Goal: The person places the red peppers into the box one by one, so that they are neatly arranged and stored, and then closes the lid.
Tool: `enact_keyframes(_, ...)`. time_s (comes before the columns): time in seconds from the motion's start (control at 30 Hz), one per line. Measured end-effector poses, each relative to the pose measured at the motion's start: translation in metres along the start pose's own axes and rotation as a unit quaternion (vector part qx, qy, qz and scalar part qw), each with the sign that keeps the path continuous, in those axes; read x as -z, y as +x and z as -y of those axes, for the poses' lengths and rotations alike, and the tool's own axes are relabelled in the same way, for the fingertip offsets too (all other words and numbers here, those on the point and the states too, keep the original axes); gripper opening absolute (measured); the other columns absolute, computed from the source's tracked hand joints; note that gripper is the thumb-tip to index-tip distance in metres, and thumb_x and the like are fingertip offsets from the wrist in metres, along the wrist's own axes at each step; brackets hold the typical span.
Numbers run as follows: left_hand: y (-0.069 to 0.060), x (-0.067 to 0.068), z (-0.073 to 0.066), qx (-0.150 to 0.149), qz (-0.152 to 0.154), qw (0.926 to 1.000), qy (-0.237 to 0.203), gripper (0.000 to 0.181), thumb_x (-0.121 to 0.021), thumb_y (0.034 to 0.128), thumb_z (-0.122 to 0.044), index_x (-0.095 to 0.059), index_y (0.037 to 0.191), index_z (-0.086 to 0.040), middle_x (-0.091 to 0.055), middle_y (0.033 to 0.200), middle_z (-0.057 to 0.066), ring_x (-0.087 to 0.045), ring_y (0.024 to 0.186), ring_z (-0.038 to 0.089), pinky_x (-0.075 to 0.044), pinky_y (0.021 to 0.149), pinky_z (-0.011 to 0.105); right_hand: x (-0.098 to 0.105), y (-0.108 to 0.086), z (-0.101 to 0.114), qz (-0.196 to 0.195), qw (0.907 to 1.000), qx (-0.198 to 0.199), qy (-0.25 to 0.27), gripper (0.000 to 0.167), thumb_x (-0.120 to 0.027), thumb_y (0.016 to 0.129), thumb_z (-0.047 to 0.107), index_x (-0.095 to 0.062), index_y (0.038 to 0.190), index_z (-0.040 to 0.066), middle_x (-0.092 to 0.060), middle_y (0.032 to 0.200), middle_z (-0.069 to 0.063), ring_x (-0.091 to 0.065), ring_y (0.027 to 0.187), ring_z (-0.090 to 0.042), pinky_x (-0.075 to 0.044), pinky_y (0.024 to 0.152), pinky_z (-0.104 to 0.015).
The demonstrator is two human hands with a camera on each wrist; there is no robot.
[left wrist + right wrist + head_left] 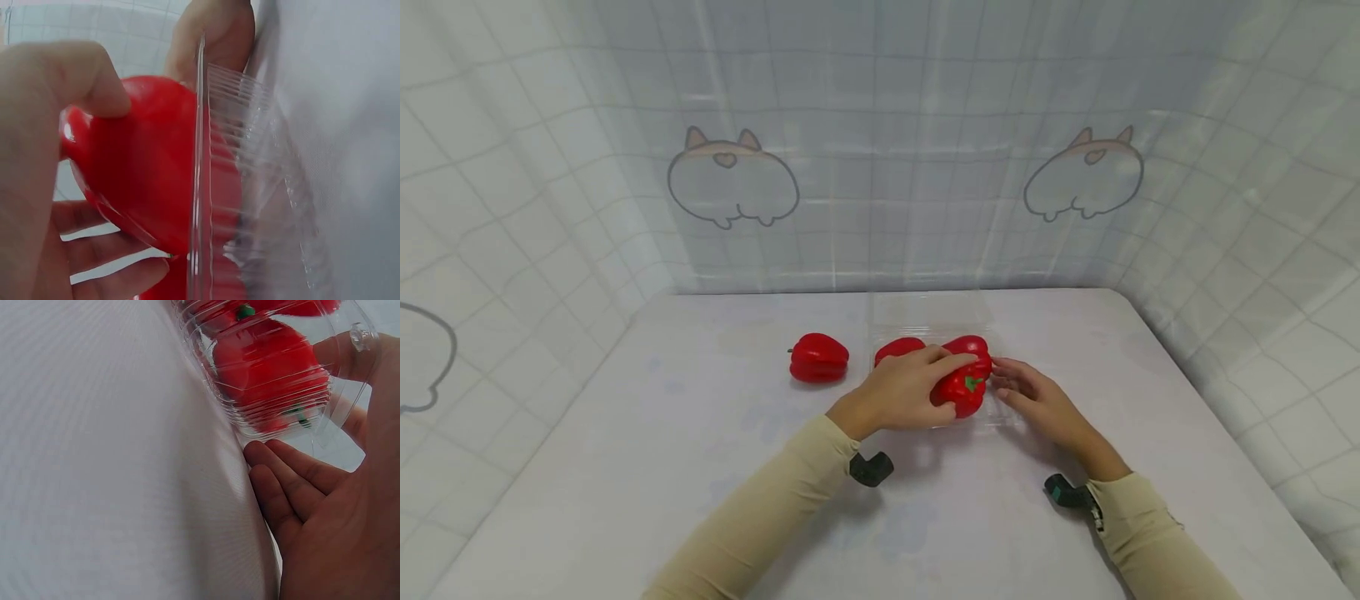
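Note:
A red bell pepper (964, 397) with a green stem is in my left hand (901, 390), at the front of a clear plastic clamshell box (199, 181). In the left wrist view the thumb lies over the pepper, with the fingers around its other side. The pepper's lower part shows through the box wall. Behind it in the box are two more red bell peppers, one at left (898, 347) and one at right (976, 345). My right hand (1041, 408) is at the box's right side, fingers extended and slightly bent, fingertips beside the wall.
Another red bell pepper (818, 358) lies on the white tabletop (715, 467), left of the box. The box's clear lid (928, 308) is folded back away from me. A tile-patterned curtain (910, 167) encloses the table's back and sides.

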State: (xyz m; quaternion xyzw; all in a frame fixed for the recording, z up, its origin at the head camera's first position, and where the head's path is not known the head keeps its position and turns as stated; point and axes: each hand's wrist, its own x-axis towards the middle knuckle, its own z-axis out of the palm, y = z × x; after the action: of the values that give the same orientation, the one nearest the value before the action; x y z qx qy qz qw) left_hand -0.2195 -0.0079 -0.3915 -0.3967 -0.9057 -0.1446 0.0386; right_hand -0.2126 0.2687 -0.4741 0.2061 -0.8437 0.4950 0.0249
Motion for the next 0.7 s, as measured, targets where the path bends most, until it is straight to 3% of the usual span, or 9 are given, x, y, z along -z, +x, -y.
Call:
enact_keyframes(0.1,0.001,0.0,-0.002,0.003,0.007,1.0,0.0,0.08,-0.071,0.0818,-0.044,-0.04,0.154,-0.029,-0.056,0.134,0.0,-0.056,0.111,0.016,-0.056,0.083,0.036,-0.001,-0.001,0.002,0.001,1.0,-0.002,0.005,0.055,-0.064,0.099,0.016,-0.045,0.15,0.015,-0.054,0.144,-0.012,-0.056,0.127,-0.031,-0.049,0.101,-0.035)
enact_keyframes(0.3,0.004,-0.003,-0.006,0.022,0.023,0.9995,0.004,0.084,-0.076,0.0804,-0.049,-0.039,0.151,-0.022,-0.057,0.135,0.002,-0.057,0.114,0.017,-0.056,0.087,0.041,-0.001,-0.001,0.001,0.001,0.9999,0.003,0.013,0.054,-0.063,0.099,0.016,-0.045,0.15,0.015,-0.055,0.143,-0.012,-0.056,0.127,-0.032,-0.046,0.096,-0.02)
enact_keyframes(0.4,0.006,-0.004,-0.006,0.026,0.03,0.9992,0.008,0.082,-0.078,0.0804,-0.049,-0.042,0.149,-0.022,-0.057,0.134,0.0,-0.057,0.114,0.016,-0.055,0.087,0.041,-0.001,0.0,0.0,-0.001,0.9999,0.003,0.013,0.054,-0.063,0.099,0.014,-0.044,0.15,0.014,-0.055,0.142,-0.013,-0.055,0.128,-0.032,-0.045,0.095,-0.017)
enact_keyframes(0.7,0.013,-0.008,-0.011,0.034,0.043,0.9978,0.038,0.079,-0.075,0.082,-0.053,-0.046,0.149,-0.022,-0.055,0.137,0.0,-0.057,0.116,0.017,-0.056,0.088,0.039,0.0,0.001,-0.001,-0.002,1.0,0.002,0.003,0.057,-0.064,0.098,0.013,-0.042,0.151,0.014,-0.054,0.144,-0.014,-0.054,0.129,-0.034,-0.048,0.097,-0.023)
